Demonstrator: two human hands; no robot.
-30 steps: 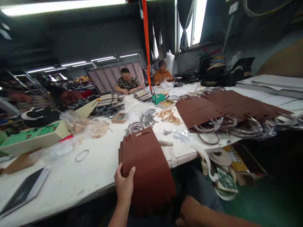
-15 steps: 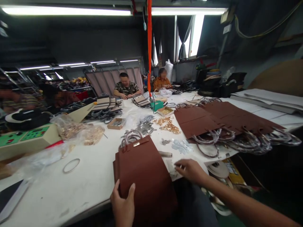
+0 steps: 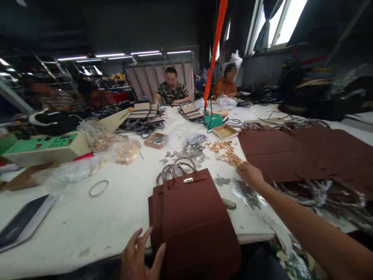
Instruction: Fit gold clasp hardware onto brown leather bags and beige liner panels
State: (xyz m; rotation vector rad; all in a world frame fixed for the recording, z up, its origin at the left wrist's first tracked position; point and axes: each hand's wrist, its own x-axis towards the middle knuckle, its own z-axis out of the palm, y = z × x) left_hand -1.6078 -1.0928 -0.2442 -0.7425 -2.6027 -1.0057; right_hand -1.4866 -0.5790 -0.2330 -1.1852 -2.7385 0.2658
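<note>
Head view: smooth, leathery brown bags (image 3: 198,221), round-cornered, sit at six o'clock. From them, the left hand (image 3: 138,258) is open at eight, thumb at their edge; the right hand (image 3: 250,175), at two, touches shiny gold fittings (image 3: 229,157), grip unclear. Flat silvery plates (image 3: 249,194) lie just nearer.

Left hand (image 3: 140,256) sits low, loosely spread, while the right hand (image 3: 250,174) stretches forward (arm (image 3: 305,221) extended).
</note>
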